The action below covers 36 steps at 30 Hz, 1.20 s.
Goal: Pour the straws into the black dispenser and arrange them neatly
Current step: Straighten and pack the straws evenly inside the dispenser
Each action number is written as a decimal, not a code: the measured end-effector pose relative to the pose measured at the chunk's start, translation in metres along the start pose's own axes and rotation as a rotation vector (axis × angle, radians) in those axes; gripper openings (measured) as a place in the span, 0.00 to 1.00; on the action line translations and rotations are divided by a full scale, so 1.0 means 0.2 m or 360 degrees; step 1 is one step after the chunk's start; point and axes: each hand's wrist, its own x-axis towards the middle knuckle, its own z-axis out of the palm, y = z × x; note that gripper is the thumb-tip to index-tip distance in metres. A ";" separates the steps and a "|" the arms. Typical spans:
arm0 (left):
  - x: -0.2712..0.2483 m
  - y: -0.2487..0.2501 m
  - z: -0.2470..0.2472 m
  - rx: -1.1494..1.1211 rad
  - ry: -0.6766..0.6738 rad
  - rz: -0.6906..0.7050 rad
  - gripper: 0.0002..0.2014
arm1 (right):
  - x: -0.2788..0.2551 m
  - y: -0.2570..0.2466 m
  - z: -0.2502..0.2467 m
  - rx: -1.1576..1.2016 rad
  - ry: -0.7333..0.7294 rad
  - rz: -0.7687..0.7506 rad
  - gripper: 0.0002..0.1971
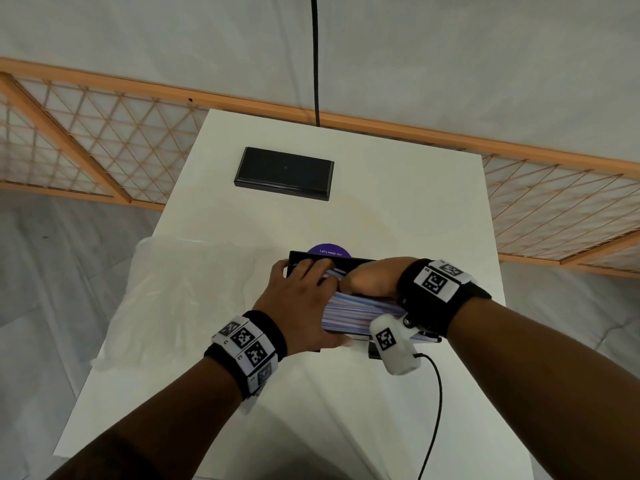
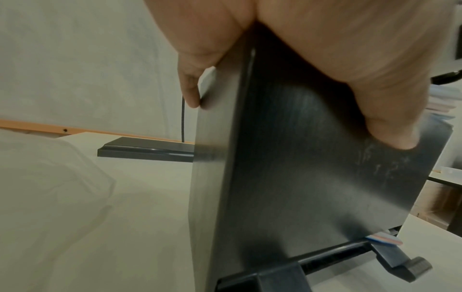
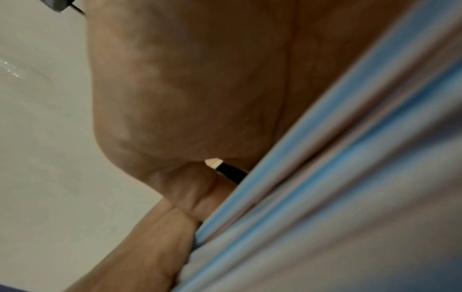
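The black dispenser [image 1: 346, 260] stands near the table's front, filled with pastel striped straws [image 1: 360, 310]. My left hand [image 1: 298, 299] grips its left end, with fingers over the top and the thumb along the front. In the left wrist view the thumb [image 2: 375, 98] presses the dispenser's [image 2: 300, 187] front wall, and a straw end [image 2: 385, 240] shows at the bottom slot. My right hand [image 1: 370, 280] sits on the straws with its fingers curled down into them. In the right wrist view its palm [image 3: 187, 89] lies against the blurred straws [image 3: 350, 177].
The dispenser's flat black lid [image 1: 284, 173] lies at the far middle of the white table [image 1: 398, 209]. A crumpled clear plastic bag [image 1: 180, 292] lies left of the dispenser. A purple round label [image 1: 329, 250] peeks out behind it. A black cable [image 1: 433, 410] trails from my right wrist.
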 end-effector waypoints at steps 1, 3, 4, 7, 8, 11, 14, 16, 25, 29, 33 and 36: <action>0.00 0.00 0.00 0.0001 -0.0014 -0.0004 0.45 | 0.00 0.00 0.00 0.0018 -0.0018 0.0006 0.09; -0.01 0.00 -0.01 -0.0010 -0.0034 -0.0008 0.50 | 0.01 0.00 -0.01 0.0055 -0.0066 0.0020 0.10; -0.01 0.01 -0.02 -0.0018 -0.0039 -0.0009 0.50 | 0.01 0.00 -0.02 0.0082 -0.0078 0.0033 0.11; -0.02 0.01 -0.04 -0.0021 -0.0040 -0.0002 0.41 | 0.02 0.01 -0.04 0.0172 -0.0156 0.0123 0.11; -0.02 0.01 -0.04 -0.0026 -0.0021 0.0004 0.36 | 0.02 0.01 -0.04 0.0175 -0.0188 0.0151 0.11; -0.02 0.01 -0.04 -0.0089 0.0065 -0.0003 0.24 | 0.03 0.01 -0.05 0.0179 -0.0213 0.0149 0.11; -0.02 0.02 -0.03 -0.0080 0.0083 -0.0045 0.25 | 0.03 0.02 -0.06 0.0248 -0.0220 0.0025 0.11; -0.02 0.02 -0.03 -0.0049 0.0072 -0.0055 0.28 | 0.03 0.03 -0.05 0.0232 -0.0201 -0.0051 0.09; -0.03 0.03 -0.03 -0.0016 0.0178 -0.0099 0.35 | 0.04 0.09 -0.05 -0.0226 0.0020 -0.0368 0.20; -0.04 0.03 -0.03 0.0005 0.0164 -0.0145 0.36 | 0.04 0.10 -0.05 -0.0305 0.0059 -0.0465 0.12; -0.05 0.04 -0.03 -0.0002 0.0263 -0.0178 0.35 | 0.00 0.09 -0.02 -0.0600 0.0236 -0.0601 0.07; -0.05 0.05 -0.03 0.0019 0.0385 -0.0191 0.36 | -0.05 0.07 0.00 -0.0907 0.0532 -0.0688 0.17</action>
